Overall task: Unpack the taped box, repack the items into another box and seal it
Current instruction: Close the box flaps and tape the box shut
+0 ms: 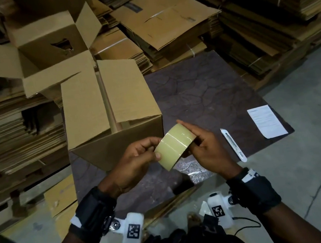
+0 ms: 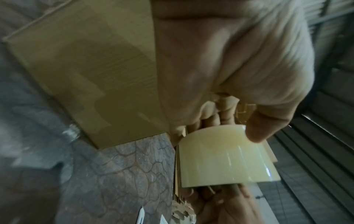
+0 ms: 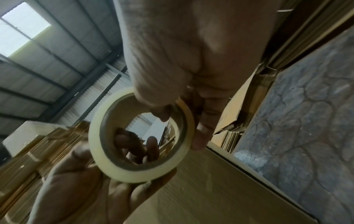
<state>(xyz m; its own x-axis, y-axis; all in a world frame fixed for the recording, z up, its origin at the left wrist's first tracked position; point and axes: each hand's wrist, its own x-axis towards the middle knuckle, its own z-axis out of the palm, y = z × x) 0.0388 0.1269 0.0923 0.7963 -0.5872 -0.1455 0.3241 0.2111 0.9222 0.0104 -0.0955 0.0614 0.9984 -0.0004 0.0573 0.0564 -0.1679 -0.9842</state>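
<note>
Both hands hold a pale yellow roll of packing tape (image 1: 174, 146) (image 2: 226, 159) (image 3: 141, 136) above the dark mat, just in front of the near cardboard box (image 1: 111, 116). My left hand (image 1: 140, 157) grips the roll's left side, thumb on its outer face. My right hand (image 1: 202, 144) grips the right side, thumb hooked into the core. The near box's top flaps lie almost closed with a gap along the middle. Behind it stands a second box (image 1: 44, 49) with its flaps spread open and a torn hole in one wall.
A white utility knife (image 1: 234, 144) and a white paper sheet (image 1: 266, 121) lie on the dark patterned mat (image 1: 202, 90) to the right. Stacks of flattened cardboard (image 1: 243, 15) surround the mat at left, back and right. Grey concrete floor lies at the right.
</note>
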